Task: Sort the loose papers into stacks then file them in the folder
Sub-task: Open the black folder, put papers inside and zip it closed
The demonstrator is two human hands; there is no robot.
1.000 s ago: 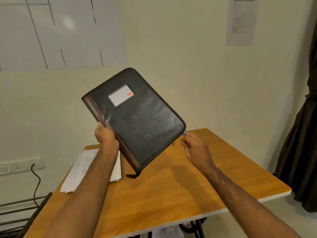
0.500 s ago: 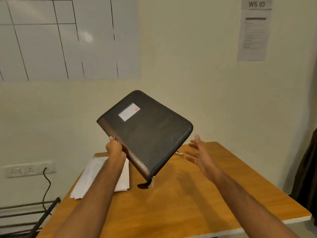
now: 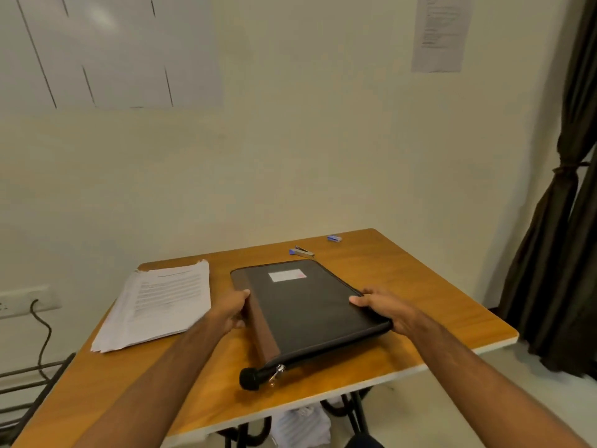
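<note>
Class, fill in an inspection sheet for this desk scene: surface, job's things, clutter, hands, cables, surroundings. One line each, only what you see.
Surface: orange-brown wooden table, white edge.
Job's things: black zipped leather folder with brown spine lying flat and closed; stack of white printed papers to its left, apart from it.
Clutter: small blue-handled metal stapler and small blue box beyond the folder.
Hands: left hand at the spine edge; right hand grips the opposite edge.
Cables: black cable from white wall socket.
Surroundings: dark tied curtain, paper notice on wall.
</note>
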